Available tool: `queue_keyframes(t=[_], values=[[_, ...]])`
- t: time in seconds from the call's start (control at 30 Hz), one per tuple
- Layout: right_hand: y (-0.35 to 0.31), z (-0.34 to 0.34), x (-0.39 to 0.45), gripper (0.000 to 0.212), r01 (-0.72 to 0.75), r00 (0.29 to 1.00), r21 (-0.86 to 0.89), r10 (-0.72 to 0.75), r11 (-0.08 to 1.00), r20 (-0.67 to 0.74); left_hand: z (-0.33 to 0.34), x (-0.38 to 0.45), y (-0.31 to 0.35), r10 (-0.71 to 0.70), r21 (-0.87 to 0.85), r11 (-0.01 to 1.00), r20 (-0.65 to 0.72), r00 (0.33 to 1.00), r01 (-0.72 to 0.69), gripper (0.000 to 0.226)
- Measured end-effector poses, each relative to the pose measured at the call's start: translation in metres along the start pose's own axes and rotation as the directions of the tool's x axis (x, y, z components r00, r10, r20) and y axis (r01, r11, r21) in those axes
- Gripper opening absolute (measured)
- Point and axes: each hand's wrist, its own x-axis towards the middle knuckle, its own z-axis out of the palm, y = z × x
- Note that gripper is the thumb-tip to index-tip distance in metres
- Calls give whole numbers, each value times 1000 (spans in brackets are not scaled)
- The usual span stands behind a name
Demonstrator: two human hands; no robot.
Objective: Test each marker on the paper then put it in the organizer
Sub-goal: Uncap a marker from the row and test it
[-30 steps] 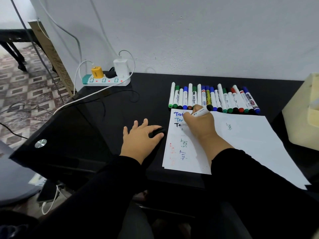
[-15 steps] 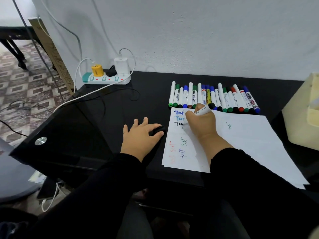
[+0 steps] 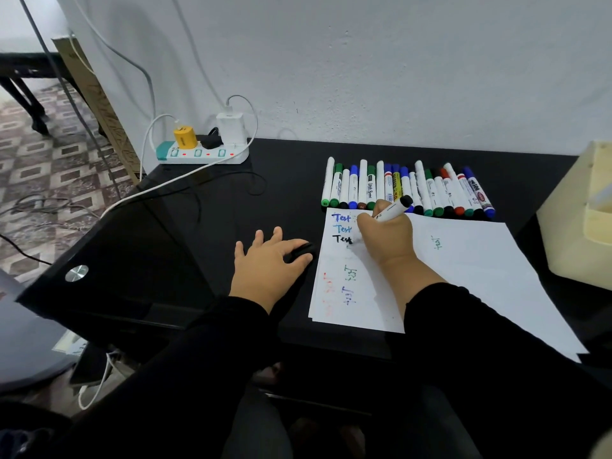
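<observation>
The right hand sits in the centre of the frame, fingers curled tight round a black-ended white marker. The marker's long axis slants from its hidden tip at the lower left, down on the paper, up to its black end at the upper right, which points toward the row of markers lying just above the sheet. The tip is behind the knuckles, so contact with the paper cannot be confirmed, but it sits right at the end of the black "Test", the 3rd word in the column at the sheet's upper left.

The left hand lies flat to the left of the paper, fingers straight and spread, thumb resting on a small black object, probably the cap.

The cream organizer stands at the right edge of the frame, well apart from the marker and nearer the right hand, so that hand looks best placed to carry it there.

Compared with 1 second ago, the black word has grown from a single "T" to a full "Test", and the marker's rear end has swung further right. The left hand has not shifted.
</observation>
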Motion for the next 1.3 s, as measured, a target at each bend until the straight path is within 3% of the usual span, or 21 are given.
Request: queue_keyframes(t=[0.13, 0.33, 0.57, 0.63, 0.7, 0.77, 0.97, 1.17, 1.3], values=[[-3, -4, 7, 35, -156, 985, 211, 168, 965, -40, -1, 0, 0, -2, -4, 1000, 6, 1000, 2, 38], [-16, -18, 19, 21, -386, 918, 235, 348, 892, 188, -6, -5, 2, -15, -96, 995, 23, 1000, 17, 36], [-44, -34, 10, 25, -299, 948, 373, 230, 878, 219, -38, -17, 25, 16, -319, 947, -53, 998, -32, 32], [-56, -41, 1, 29, -257, 955, 414, 164, 873, 247, -49, -23, 37, 76, -498, 862, -60, 995, -96, 30], [-67, -47, -9, 33, -205, 960, 448, 90, 870, 265, -61, -30, 50, 123, -690, 714, -44, 991, -119, 28], [-80, -55, -22, 35, -156, 965, 468, 33, 870, 262, -69, -37, 61, 152, -776, 619, -27, 988, -117, 24], [-101, -76, -52, 41, -33, 964, 428, -85, 903, 253, -82, -61, 86, 266, -853, 500, -15, 964, -152, 23], [-105, -88, -64, 39, -23, 973, 440, -80, 898, 214, -89, -72, 100, 198, -838, 534, -7, 980, -113, 13], [-100, -84, -67, 38, -67, 991, 540, -6, 839, 132, -89, -76, 108, 190, -848, 522, 8, 982, -94, 8]])
